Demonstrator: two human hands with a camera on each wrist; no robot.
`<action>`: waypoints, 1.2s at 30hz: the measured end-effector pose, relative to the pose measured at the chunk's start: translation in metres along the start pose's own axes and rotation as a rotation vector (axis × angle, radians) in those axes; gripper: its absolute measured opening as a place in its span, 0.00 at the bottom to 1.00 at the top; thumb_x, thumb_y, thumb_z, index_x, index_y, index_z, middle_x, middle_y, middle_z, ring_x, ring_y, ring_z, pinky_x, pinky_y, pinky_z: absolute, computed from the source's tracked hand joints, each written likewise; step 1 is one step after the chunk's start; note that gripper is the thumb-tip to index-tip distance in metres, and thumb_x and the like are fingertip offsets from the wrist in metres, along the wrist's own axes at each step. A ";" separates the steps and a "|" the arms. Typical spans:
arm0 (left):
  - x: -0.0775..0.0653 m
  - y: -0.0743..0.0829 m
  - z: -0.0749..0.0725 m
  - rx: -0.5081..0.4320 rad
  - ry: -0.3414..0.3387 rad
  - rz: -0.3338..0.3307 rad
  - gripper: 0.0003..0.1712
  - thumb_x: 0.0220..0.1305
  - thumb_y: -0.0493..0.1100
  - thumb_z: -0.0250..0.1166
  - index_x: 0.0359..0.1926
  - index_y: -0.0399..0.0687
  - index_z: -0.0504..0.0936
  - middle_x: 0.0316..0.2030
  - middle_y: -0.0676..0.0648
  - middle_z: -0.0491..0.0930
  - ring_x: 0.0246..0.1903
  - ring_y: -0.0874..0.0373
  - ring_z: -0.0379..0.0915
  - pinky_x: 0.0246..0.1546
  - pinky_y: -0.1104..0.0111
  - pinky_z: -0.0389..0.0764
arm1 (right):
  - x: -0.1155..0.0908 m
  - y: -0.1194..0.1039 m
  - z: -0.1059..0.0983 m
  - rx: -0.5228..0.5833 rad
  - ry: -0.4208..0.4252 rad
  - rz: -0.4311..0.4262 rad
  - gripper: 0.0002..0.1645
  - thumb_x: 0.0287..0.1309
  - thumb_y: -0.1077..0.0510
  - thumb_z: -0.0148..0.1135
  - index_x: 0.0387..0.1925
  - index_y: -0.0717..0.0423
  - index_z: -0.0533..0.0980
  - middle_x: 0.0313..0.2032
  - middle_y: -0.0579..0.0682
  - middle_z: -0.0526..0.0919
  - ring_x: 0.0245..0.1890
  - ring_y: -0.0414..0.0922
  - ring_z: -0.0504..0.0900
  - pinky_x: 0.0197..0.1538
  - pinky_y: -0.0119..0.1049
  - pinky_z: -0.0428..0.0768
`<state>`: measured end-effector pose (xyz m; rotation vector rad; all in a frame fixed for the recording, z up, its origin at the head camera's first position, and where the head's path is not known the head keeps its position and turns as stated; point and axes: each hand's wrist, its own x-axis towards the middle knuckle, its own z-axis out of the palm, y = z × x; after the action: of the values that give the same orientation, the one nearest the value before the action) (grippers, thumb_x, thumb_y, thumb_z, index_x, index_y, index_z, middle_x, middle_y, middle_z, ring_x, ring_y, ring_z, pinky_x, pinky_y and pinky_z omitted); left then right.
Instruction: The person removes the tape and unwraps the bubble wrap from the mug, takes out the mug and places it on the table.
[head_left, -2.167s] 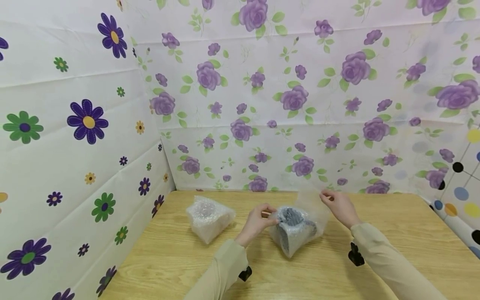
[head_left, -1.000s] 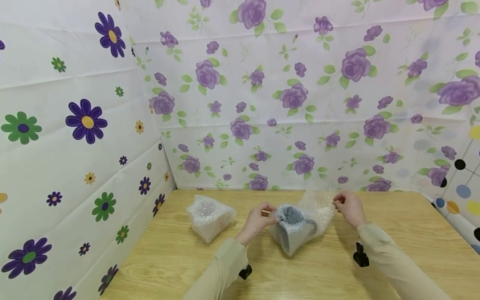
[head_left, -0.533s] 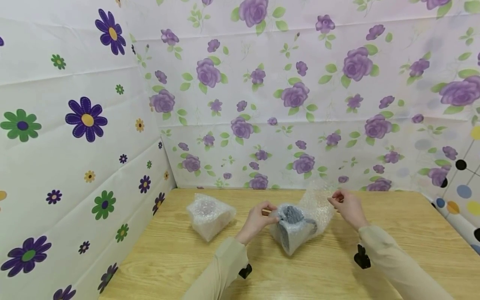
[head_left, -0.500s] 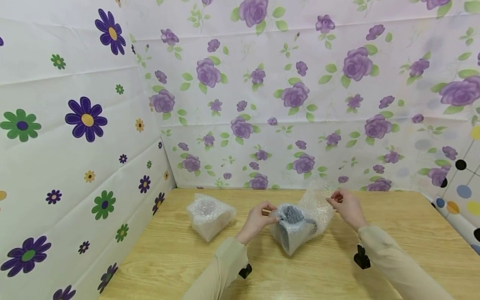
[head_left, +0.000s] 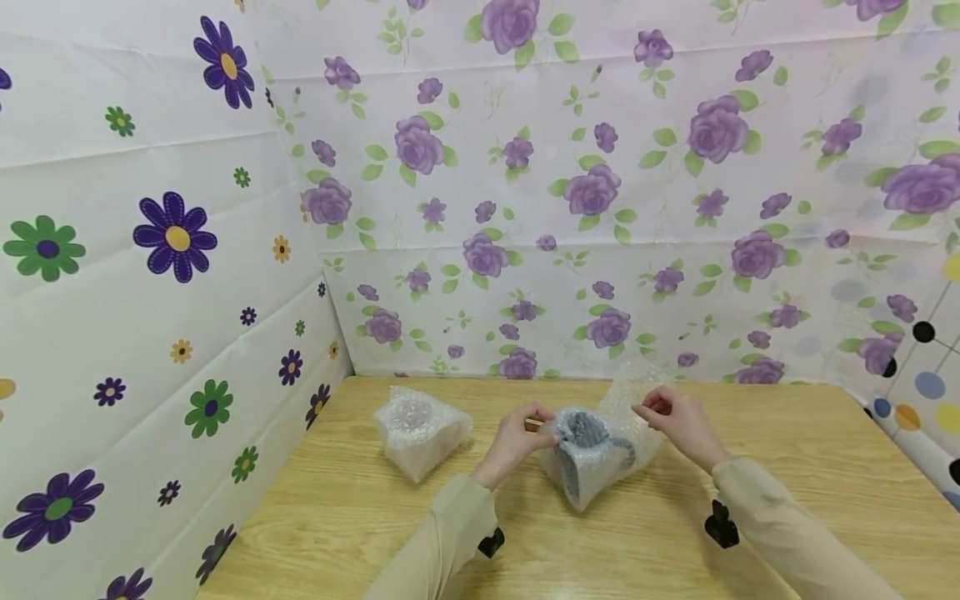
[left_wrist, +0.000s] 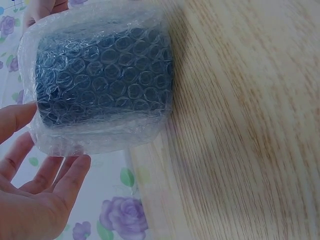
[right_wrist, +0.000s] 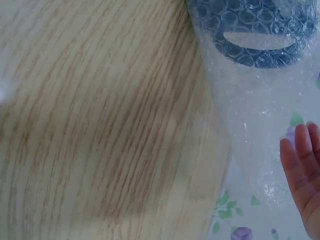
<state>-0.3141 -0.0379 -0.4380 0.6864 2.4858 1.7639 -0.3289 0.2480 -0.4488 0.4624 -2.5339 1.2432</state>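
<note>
As 2 hands (head_left: 517, 442) (head_left: 678, 423) flank it, the bubble-wrapped mug (head_left: 588, 465) touches the left.

Both beige-sleeved forearms (head_left: 783, 525) reach forward, angled toward each other. The left hand (head_left: 516, 440) has its fingers bent, thumb apart; the right hand (head_left: 681, 423), slightly farther forward, brings thumb and forefinger close together.

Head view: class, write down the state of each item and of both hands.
Dark handled cup, wrapped
Bubble-wrap flap, loose, extending past the cup
Second bundle, wrapped, contents unclear
Left hand, holding the wrapped cup's edge
Right hand, at the flap, grip unclear
</note>
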 end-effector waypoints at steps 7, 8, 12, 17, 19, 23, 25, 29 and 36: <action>-0.002 0.000 -0.001 0.030 0.005 -0.010 0.13 0.55 0.36 0.66 0.43 0.42 0.78 0.42 0.46 0.74 0.40 0.50 0.71 0.34 0.66 0.75 | -0.005 -0.001 0.006 -0.012 0.019 -0.099 0.11 0.55 0.48 0.61 0.29 0.51 0.77 0.27 0.46 0.78 0.27 0.43 0.77 0.30 0.37 0.75; -0.002 0.000 -0.001 0.029 0.004 -0.009 0.13 0.55 0.36 0.66 0.43 0.42 0.78 0.42 0.47 0.74 0.40 0.50 0.70 0.34 0.66 0.75 | -0.006 -0.001 0.007 -0.014 0.022 -0.105 0.10 0.54 0.47 0.62 0.28 0.49 0.77 0.27 0.44 0.78 0.28 0.42 0.77 0.30 0.37 0.76; -0.002 0.001 -0.001 0.026 0.003 -0.006 0.13 0.55 0.37 0.66 0.43 0.43 0.78 0.42 0.47 0.74 0.41 0.48 0.70 0.34 0.65 0.75 | -0.009 -0.001 0.012 0.006 -0.003 -0.151 0.08 0.54 0.48 0.62 0.28 0.46 0.77 0.27 0.41 0.78 0.28 0.39 0.77 0.32 0.35 0.77; -0.002 0.001 0.000 0.030 0.004 -0.011 0.13 0.55 0.37 0.66 0.43 0.42 0.78 0.42 0.47 0.74 0.41 0.48 0.70 0.34 0.65 0.75 | -0.014 -0.006 0.016 0.036 -0.040 -0.187 0.08 0.53 0.48 0.63 0.29 0.46 0.77 0.27 0.41 0.78 0.29 0.38 0.78 0.33 0.33 0.78; -0.003 0.003 -0.001 0.023 0.002 -0.007 0.13 0.55 0.36 0.65 0.43 0.41 0.78 0.42 0.45 0.74 0.41 0.47 0.70 0.34 0.65 0.75 | -0.016 -0.008 0.018 0.030 -0.037 -0.191 0.07 0.53 0.48 0.63 0.29 0.46 0.77 0.28 0.40 0.78 0.29 0.38 0.78 0.34 0.32 0.78; -0.009 0.019 -0.003 0.009 -0.008 0.001 0.13 0.55 0.33 0.64 0.43 0.36 0.77 0.43 0.38 0.73 0.41 0.45 0.70 0.33 0.63 0.75 | -0.021 -0.010 0.020 0.018 -0.032 -0.215 0.07 0.52 0.50 0.64 0.30 0.46 0.77 0.29 0.38 0.78 0.31 0.38 0.78 0.36 0.34 0.78; -0.014 0.029 -0.004 0.005 -0.012 0.003 0.13 0.55 0.31 0.63 0.43 0.33 0.76 0.43 0.36 0.72 0.41 0.43 0.70 0.34 0.62 0.75 | -0.023 -0.011 0.021 0.000 -0.027 -0.230 0.08 0.52 0.50 0.65 0.32 0.47 0.78 0.31 0.38 0.79 0.32 0.38 0.78 0.37 0.35 0.77; -0.019 0.041 -0.006 0.021 -0.010 0.002 0.13 0.56 0.31 0.62 0.44 0.32 0.75 0.44 0.35 0.72 0.42 0.42 0.69 0.35 0.64 0.75 | -0.025 -0.012 0.024 -0.038 0.001 -0.282 0.12 0.50 0.51 0.66 0.35 0.51 0.79 0.33 0.40 0.80 0.33 0.39 0.78 0.38 0.40 0.78; -0.011 0.021 -0.003 0.020 -0.001 -0.001 0.13 0.56 0.33 0.64 0.43 0.37 0.77 0.43 0.41 0.73 0.42 0.44 0.70 0.35 0.63 0.75 | -0.029 -0.015 0.029 -0.115 0.040 -0.369 0.20 0.44 0.50 0.70 0.39 0.56 0.80 0.36 0.47 0.81 0.34 0.44 0.79 0.38 0.43 0.78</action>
<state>-0.2979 -0.0394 -0.4207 0.6868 2.5060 1.7394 -0.2999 0.2212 -0.4666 0.8236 -2.3316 0.9550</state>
